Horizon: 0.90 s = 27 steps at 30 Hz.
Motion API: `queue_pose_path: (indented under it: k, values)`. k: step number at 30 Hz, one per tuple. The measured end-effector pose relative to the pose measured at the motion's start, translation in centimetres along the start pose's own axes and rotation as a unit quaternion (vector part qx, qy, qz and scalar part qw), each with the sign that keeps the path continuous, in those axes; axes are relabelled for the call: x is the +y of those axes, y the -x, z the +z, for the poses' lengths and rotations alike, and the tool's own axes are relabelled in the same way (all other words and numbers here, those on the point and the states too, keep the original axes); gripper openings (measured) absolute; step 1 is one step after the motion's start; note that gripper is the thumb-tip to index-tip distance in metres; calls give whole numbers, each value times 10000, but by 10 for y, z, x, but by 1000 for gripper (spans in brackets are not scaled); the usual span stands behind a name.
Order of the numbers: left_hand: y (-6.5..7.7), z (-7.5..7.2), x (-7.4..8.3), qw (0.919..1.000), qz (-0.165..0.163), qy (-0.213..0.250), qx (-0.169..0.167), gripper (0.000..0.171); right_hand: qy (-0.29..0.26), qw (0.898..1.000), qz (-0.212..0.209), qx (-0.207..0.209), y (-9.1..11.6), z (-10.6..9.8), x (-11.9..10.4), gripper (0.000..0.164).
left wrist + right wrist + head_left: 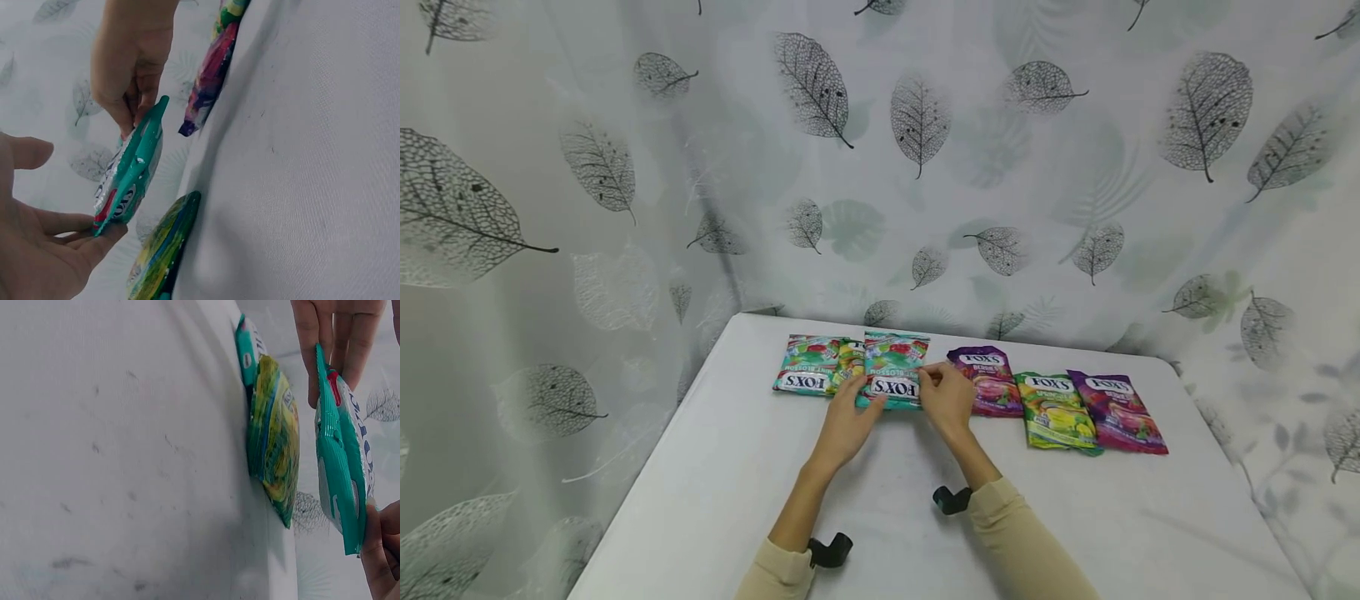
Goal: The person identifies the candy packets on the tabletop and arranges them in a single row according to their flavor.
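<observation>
A teal Fox's candy packet (pixel 893 371) is held up off the table, its lettering upside down in the head view. My right hand (pixel 949 397) pinches one corner of it between thumb and fingers. At the opposite end, the fairly straight fingers of my left hand (pixel 844 427) touch the packet's edge; its thumb stands apart in the left wrist view. Below the raised packet lies a yellow-green candy packet (pixel 273 444), partly covered in the head view. Beside that one, another teal packet (pixel 808 367) lies at the left, also upside down.
To the right lie a purple candy packet (pixel 992 385), a yellow one (pixel 1054 410) with a green edge showing beneath, and another purple one (pixel 1122 410). All are on the white table (pixel 880 508). A leaf-print curtain (pixel 985 183) hangs close behind.
</observation>
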<state>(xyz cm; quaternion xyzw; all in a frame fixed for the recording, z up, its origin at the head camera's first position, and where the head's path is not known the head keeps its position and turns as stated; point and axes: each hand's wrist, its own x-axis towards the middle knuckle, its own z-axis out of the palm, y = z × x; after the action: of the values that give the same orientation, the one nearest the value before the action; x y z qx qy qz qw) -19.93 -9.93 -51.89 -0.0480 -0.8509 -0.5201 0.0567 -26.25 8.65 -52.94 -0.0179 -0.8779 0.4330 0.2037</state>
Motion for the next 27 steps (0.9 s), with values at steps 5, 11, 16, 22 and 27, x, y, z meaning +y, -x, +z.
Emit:
queue_pose_path:
  k: [5,11,16,22,27]
  values:
    - [5,-9,-1,10000,9,59,28,71,-115,9999,68,-63,5,3,-8,13]
    - [10,-19,-3,10000,-7,51,55,69,-194,9996,174,-97,12,8,-15,14]
    - [14,-25,-7,9999,-87,101,64,67,-266,9993,235,-100,19,11,-19,14]
    - [23,-35,-10,9994,-220,238,125,65,-376,9988,230,-206,28,17,-23,15]
    - [29,-41,-10,9993,-191,293,132,64,-487,9983,241,-208,35,18,-29,13]
